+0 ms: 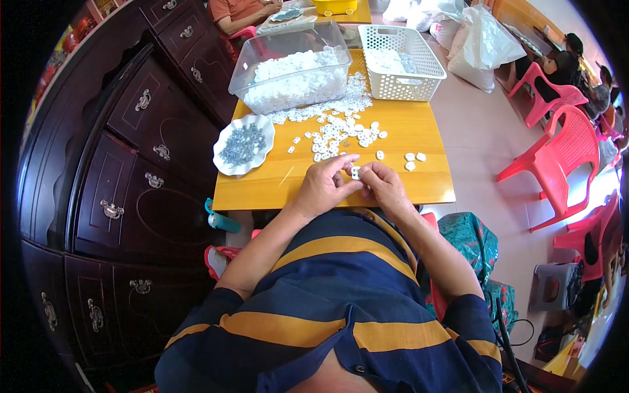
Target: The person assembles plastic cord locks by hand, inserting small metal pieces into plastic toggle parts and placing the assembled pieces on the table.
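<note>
Close to the table's front edge, a small white plastic piece with two dark holes (356,173) is held between my two hands. My left hand (321,185) has its index finger above the piece and its thumb below it. From the other side, my right hand (388,187) pinches the piece with thumb and fingertips. Just beyond lie many loose white pieces (331,137) of the same sort. Several more, a small group (411,158), rest to the right. A scalloped white dish (226,167) at the left holds small greyish, clear-looking parts (244,144).
A clear bin (239,85) heaped with white pieces and a white perforated basket (406,90) stand at the back of the wooden table (275,196). A thin yellowish stick (286,176) lies at left. Dark cabinets (131,177) flank the table; red chairs (557,164) stand right. Another person's arm (239,23) shows across.
</note>
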Action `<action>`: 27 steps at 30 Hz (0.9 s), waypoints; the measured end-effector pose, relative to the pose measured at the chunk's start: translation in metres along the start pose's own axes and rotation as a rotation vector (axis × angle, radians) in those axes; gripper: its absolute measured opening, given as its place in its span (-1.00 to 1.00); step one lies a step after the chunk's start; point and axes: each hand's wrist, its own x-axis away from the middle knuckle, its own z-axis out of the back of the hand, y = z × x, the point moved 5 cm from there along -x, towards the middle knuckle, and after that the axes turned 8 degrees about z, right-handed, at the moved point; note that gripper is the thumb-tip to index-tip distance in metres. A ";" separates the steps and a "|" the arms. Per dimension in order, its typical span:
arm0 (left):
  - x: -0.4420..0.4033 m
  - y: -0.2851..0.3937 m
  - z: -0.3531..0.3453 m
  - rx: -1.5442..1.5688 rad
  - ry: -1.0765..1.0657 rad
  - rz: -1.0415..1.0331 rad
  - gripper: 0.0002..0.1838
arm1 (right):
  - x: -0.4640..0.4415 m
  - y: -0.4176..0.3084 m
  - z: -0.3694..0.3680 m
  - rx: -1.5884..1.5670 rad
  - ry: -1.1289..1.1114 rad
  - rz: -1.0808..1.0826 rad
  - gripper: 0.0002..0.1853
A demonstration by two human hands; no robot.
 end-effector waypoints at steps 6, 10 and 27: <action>0.000 -0.001 0.001 -0.164 -0.023 -0.062 -0.64 | 0.002 -0.004 -0.002 0.013 0.003 -0.032 -0.76; 0.001 0.003 0.001 -0.198 -0.001 -0.096 -0.68 | 0.004 -0.005 -0.003 -0.034 0.010 -0.054 -0.78; 0.004 0.020 0.004 -0.306 0.052 -0.322 -0.76 | 0.005 -0.009 -0.002 -0.091 -0.026 -0.046 -0.82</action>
